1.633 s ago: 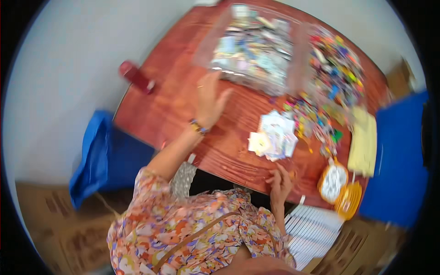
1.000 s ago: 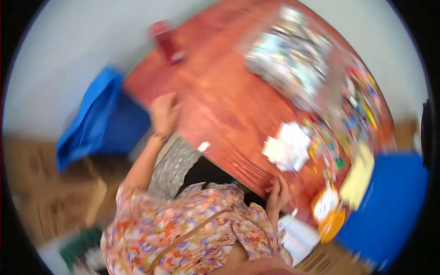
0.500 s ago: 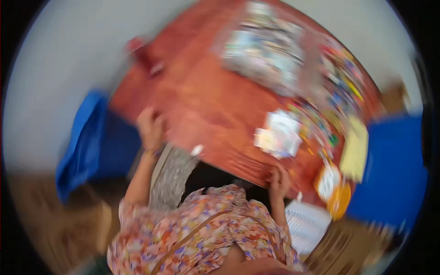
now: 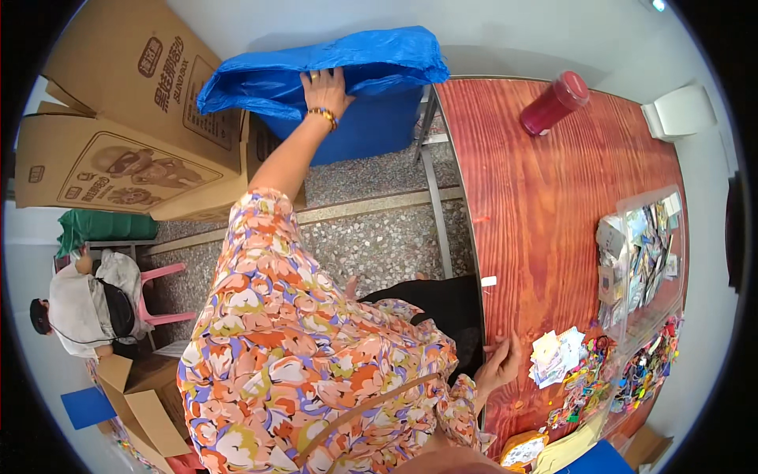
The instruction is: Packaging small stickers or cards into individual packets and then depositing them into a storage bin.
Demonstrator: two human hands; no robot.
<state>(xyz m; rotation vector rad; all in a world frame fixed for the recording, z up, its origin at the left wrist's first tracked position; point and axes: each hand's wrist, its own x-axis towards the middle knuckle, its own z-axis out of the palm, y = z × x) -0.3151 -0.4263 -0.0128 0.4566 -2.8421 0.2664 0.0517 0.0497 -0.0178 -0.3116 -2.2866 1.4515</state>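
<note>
My left hand (image 4: 326, 91), with a ring and a beaded bracelet, reaches to the mouth of a large blue sack (image 4: 347, 130). Its fingers are stretched out and apart over the opening; nothing shows in them. The sack's inside is dark, and its contents are hidden. My right hand (image 4: 499, 362) rests by the near edge of the red wood-grain table (image 4: 537, 197), fingers loosely bent with nothing visible in them. Nearest to that hand lies a fanned pile of small printed cards (image 4: 556, 357). Beyond the cards are many colourful small strap-like pieces (image 4: 584, 387).
A clear plastic tub (image 4: 651, 312) holds small packets. A red jar (image 4: 555, 103) and a white box (image 4: 681, 112) are farther along the table. Large cardboard boxes (image 4: 150, 134) stand left of the sack. Another person (image 4: 83, 304) sits on a pink stool (image 4: 163, 318) behind.
My view and body have turned left toward the blue sack. My left hand has left the table edge and reached the sack's mouth. My right hand stays by the table edge.
</note>
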